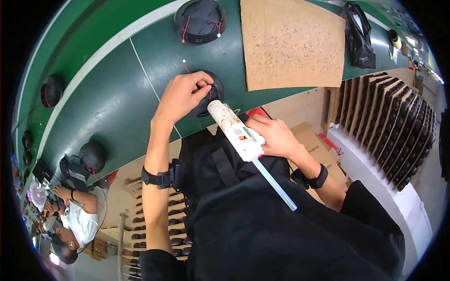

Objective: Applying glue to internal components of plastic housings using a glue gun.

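Because the right hand grips a hot-glue gun beside the left hand, which seems to pinch a red wire over the housing on the bench, a slip could scorch fingers; the housing is rounded black plastic, the gun's barrel ribbed and stained, its glue stick translucent.

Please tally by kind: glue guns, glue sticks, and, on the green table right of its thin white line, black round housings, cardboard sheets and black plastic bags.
Glue gun: 1
Glue stick: 1
Black round housings: 2
Cardboard sheet: 1
Black plastic bag: 1
Total: 6
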